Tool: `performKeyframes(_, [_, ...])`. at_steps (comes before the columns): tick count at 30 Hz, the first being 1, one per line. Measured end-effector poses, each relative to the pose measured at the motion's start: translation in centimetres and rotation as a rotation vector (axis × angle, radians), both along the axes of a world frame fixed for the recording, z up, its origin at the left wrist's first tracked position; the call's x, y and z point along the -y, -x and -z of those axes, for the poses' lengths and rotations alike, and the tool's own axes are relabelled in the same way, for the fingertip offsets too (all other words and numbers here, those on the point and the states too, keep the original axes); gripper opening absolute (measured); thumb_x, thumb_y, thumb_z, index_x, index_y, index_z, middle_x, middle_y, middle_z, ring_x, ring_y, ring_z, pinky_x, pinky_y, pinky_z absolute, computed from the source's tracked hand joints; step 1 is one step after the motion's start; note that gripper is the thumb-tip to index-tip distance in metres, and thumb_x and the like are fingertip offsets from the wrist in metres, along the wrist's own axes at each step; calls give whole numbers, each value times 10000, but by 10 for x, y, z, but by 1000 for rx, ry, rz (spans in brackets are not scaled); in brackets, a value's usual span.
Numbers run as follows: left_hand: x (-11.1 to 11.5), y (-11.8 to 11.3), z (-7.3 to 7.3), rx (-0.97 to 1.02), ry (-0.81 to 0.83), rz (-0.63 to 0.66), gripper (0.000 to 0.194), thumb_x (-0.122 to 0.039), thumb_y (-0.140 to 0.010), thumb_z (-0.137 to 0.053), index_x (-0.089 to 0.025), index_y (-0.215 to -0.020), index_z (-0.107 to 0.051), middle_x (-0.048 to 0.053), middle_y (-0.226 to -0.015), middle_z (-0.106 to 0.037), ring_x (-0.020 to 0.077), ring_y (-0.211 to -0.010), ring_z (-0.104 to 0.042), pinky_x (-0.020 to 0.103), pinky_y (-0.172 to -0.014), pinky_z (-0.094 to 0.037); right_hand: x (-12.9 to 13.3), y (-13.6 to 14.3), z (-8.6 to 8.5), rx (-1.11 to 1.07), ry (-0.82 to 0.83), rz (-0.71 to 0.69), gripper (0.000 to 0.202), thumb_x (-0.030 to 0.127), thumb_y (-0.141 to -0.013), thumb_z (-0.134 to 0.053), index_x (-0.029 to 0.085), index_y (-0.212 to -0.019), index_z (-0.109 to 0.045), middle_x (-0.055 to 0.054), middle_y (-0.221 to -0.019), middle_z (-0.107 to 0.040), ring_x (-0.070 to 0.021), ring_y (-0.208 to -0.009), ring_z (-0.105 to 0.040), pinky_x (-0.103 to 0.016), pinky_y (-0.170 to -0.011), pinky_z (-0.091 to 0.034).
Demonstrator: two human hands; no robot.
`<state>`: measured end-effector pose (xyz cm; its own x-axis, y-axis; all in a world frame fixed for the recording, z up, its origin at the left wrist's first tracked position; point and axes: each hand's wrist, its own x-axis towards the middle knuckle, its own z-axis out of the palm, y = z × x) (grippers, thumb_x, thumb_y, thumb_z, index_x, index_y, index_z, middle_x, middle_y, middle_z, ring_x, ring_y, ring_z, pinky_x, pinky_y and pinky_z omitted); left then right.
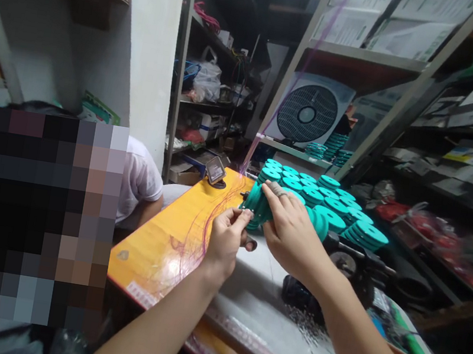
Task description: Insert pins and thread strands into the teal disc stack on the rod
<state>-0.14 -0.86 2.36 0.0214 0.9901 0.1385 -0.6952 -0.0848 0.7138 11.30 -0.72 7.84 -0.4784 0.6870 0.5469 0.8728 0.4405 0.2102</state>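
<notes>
A row of green spools (254,195) sits on a dark spindle of a black winding device (342,262). My right hand (291,227) lies over these spools, its fingers curved around their top and far side. Close by at the left end of the row, my left hand (227,235) is closed, thumb and index finger pinched at the spool's edge. Whatever is in that pinch is too small to make out. Below my left fingers a dark handle-like end (250,244) sticks out.
Stacks of green spools (333,204) stand behind my hands. Thin purple-red wires (205,232) run along the yellow tabletop (148,253). Small metal pieces (307,326) lie by a dark bundle. A small screen (216,169) and a box fan (307,113) stand farther back. Another person (139,179) sits at left.
</notes>
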Motion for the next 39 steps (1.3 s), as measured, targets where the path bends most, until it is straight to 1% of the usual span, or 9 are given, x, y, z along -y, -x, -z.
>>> performKeyframes(10, [-2, -5, 5, 15, 44, -24, 234, -259, -748, -639, -182, -694, -425, -131, -414, -275, 21, -371, -229, 180, -393, -325, -1, 4, -2, 0, 7, 53, 591, 179, -832, -404, 33, -1404, -374, -203, -1323, -506, -316, -1274, -405, -475, -1044, -354])
performKeyframes(14, [-4, -6, 6, 55, 58, -30, 231, -248, -727, -651, -175, -687, -436, -128, -420, -298, 14, -365, -246, 174, -405, -312, -5, 7, -9, -38, 47, 53, 557, 339, -915, -396, 118, -1426, -369, -170, -1304, -530, -307, -1208, -461, -462, -981, -391])
performKeyframes(18, [-4, -5, 6, 56, 69, -20, 203, -225, -715, -643, -175, -683, -449, -132, -415, -280, 12, -358, -225, 175, -406, -314, -9, 10, -14, -13, 77, 90, 529, 394, -913, -446, 258, -1422, -394, -138, -1130, -589, -297, -998, -562, -432, -819, -438])
performKeyframes(26, [-5, 1, 9, 8, 25, 61, 222, -222, -749, -645, -172, -658, -448, -138, -437, -225, 6, -349, -186, 177, -405, -329, -15, 11, -13, -73, 92, 111, 514, 375, -850, -566, 274, -1347, -485, -128, -1119, -571, -317, -1022, -539, -433, -821, -420])
performKeyframes(29, [2, 10, 16, -129, -15, 102, 122, -247, -810, -599, -137, -795, -549, -117, -474, -339, 5, -346, -256, 205, -462, -426, -11, 11, -11, -70, 105, 120, 544, 393, -876, -545, 244, -1388, -437, -140, -1191, -560, -339, -1103, -518, -483, -902, -396])
performKeyframes(31, [15, 21, 23, -237, -67, 98, 177, -253, -846, -566, -124, -965, -587, -52, -586, -524, 32, -413, -434, 243, -565, -496, -1, 9, -9, -85, 90, 93, 590, 396, -897, -520, 193, -1430, -370, -149, -1253, -536, -347, -1188, -470, -514, -968, -360])
performKeyframes(33, [34, 36, 31, -357, -147, 25, 256, -243, -854, -570, -138, -1087, -586, 43, -844, -658, 97, -674, -626, 272, -730, -522, 19, 8, -3, -143, 56, 32, 595, 379, -915, -494, 159, -1443, -331, -145, -1337, -489, -335, -1272, -404, -526, -1021, -326])
performKeyframes(36, [74, 66, 43, -548, -289, -243, 298, -244, -846, -599, -168, -1134, -596, 98, -1160, -623, 182, -1091, -592, 304, -954, -458, 69, 1, 11, -312, 6, -79, 492, 319, -931, -465, 182, -1397, -392, -114, -1386, -471, -289, -1303, -402, -498, -1053, -339])
performKeyframes(39, [114, 100, 62, -654, -313, -574, 252, -260, -845, -603, -187, -1087, -606, 73, -1075, -620, 178, -1012, -606, 316, -948, -462, 131, -14, 35, -512, 32, -139, 411, 245, -922, -477, 253, -1332, -468, -86, -1315, -548, -262, -1245, -487, -450, -1014, -419])
